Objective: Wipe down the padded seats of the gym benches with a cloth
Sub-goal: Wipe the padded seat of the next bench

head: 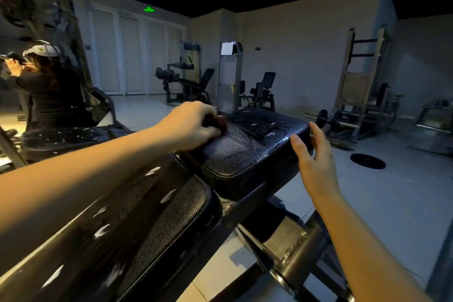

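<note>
A black padded bench seat [245,152] lies in front of me, its leather cracked and torn at the far end. My left hand [191,122] grips a dark reddish cloth [218,121] bunched against the seat's left side. My right hand [316,154] is at the seat's right edge with fingers straight and spread, holding nothing. Closer to me, the worn black back pad [137,233] of the same bench slopes down to the lower left, scuffed with white marks.
The bench's steel frame [289,250] runs under my right arm. A person in black sits at a machine [51,95] to the left. Weight machines [186,81] stand along the far wall, a rack [360,86] at the right, and a weight plate [367,160] lies on the floor.
</note>
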The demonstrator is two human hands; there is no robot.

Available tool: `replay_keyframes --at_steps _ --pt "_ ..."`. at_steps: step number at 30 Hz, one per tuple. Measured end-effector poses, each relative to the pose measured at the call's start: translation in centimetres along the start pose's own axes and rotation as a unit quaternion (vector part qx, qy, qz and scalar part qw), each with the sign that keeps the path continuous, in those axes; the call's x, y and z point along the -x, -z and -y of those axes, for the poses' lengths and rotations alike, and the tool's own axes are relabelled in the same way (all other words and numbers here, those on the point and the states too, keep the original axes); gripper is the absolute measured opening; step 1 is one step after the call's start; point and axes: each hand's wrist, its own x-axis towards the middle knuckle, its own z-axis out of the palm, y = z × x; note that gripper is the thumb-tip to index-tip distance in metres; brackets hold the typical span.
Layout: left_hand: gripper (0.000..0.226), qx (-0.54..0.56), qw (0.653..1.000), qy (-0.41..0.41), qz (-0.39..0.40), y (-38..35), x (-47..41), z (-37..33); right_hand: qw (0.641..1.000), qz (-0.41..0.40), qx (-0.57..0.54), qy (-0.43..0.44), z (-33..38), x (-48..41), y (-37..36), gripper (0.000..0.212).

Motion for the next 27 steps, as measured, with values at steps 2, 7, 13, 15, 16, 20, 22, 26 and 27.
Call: replay_keyframes --at_steps 2,7,13,15,16,20,22,26,27 --pt "0.019 -0.013 0.996 0.083 -0.043 0.1 -1.0 2.2 1.0 -0.001 -0.003 -0.002 0.1 0.1 -0.1 0.063" --pt "0.014 0.071 0.994 -0.083 -0.003 -0.8 2.1 -3.0 1.0 0.0 -0.006 -0.008 0.3 0.2 -0.2 0.063" --pt "0.017 -0.001 0.998 0.033 -0.057 -0.8 -1.0 1.2 1.0 -0.001 -0.004 -0.005 0.2 0.1 -0.1 0.063" --pt "0.019 0.012 0.996 0.053 -0.072 -1.1 -1.4 0.8 1.0 -0.002 -0.002 -0.006 0.2 0.1 -0.2 0.063" --pt "0.018 0.021 0.997 0.023 -0.065 -1.3 -1.1 -0.5 1.0 -0.002 -0.002 -0.007 0.1 0.1 -0.2 0.063" --pt "0.015 0.034 0.99 -0.136 -0.011 -1.9 0.9 -5.8 1.0 -0.002 -0.005 -0.006 0.0 0.0 -0.1 0.064" --pt "0.015 0.012 0.997 -0.079 -0.018 -1.8 -0.7 -4.4 1.0 0.0 -0.005 -0.007 0.0 0.1 -0.1 0.064" --pt "0.02 -0.018 0.995 0.07 -0.066 -1.6 -3.5 -1.2 1.0 -0.006 -0.005 -0.006 0.3 0.3 -0.2 0.064" --pt "0.019 -0.01 0.996 0.059 -0.069 -1.8 -3.3 -1.9 1.0 -0.005 -0.005 -0.007 0.4 0.4 -0.2 0.064"
